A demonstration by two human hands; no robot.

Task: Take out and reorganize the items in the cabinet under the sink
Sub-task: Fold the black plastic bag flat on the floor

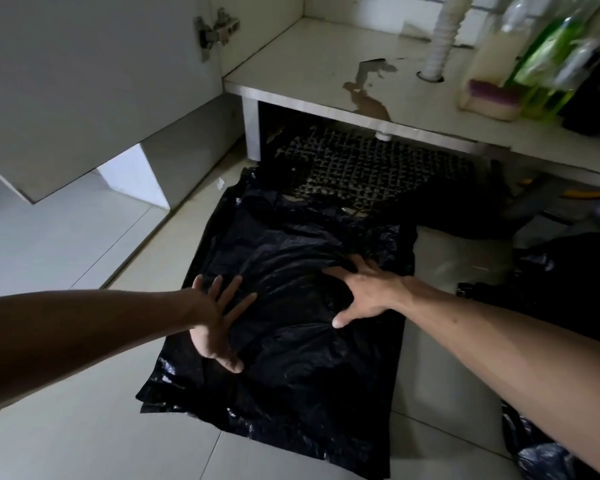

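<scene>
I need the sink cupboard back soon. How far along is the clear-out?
Partly done. The left part of the cabinet shelf is bare, and black plastic bags lie out on the floor. In hand: the left hand and right hand press flat on the bags, smoothing them. Left: the bottles at the shelf's right, and putting things back.

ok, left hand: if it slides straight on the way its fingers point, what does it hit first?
Probably the right hand. The left hand lies flat on the crinkled black plastic bag, fingers pointing up-right across it toward the right hand; only bag lies between them.
</scene>
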